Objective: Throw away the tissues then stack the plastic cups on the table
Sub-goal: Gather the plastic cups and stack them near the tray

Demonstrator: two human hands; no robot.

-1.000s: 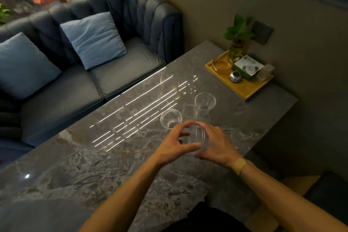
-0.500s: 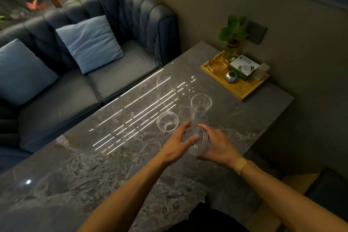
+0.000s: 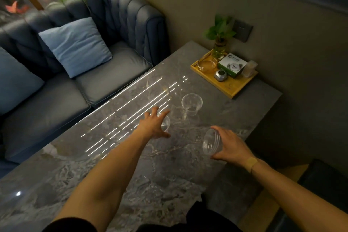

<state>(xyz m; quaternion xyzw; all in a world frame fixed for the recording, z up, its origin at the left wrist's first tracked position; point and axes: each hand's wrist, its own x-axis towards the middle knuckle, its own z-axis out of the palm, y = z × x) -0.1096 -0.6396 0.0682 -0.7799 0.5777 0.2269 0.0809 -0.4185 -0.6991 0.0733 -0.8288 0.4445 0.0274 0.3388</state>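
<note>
So no tissues anywhere on the table (image 3: pixel 188 184), which probably means that half is already dealt with, though the bin isn't in shot so that's a guess. The cup part is clearly underway.

Using the wooden tray (image 3: pixel 233 88) at the far corner as the reference: one clear cup (image 3: pixel 191 104) stands upright on the marble just on the near side of the tray, nobody touching it. A second cup (image 3: pixel 165 123) sits a bit further from the tray, toward the sofa side, and the person's left hand (image 3: pixel 154 126) is spread wide right over it, fingers fanned and not closed on it yet. Hard to say if it's touching the rim.

The right hand (image 3: pixel 231 147) is nearer the person than the tray, holding a stack of cups (image 3: pixel 211 143) tipped on its side, mouth pointing toward the left hand. The ridged rim looks like more than one cup nested, but can't count them. Thumb and fingers wrap round the base end, a firm-looking grip.

Left to do, by the look of it: grab the two loose cups, slot them in, set the stack down.
</note>
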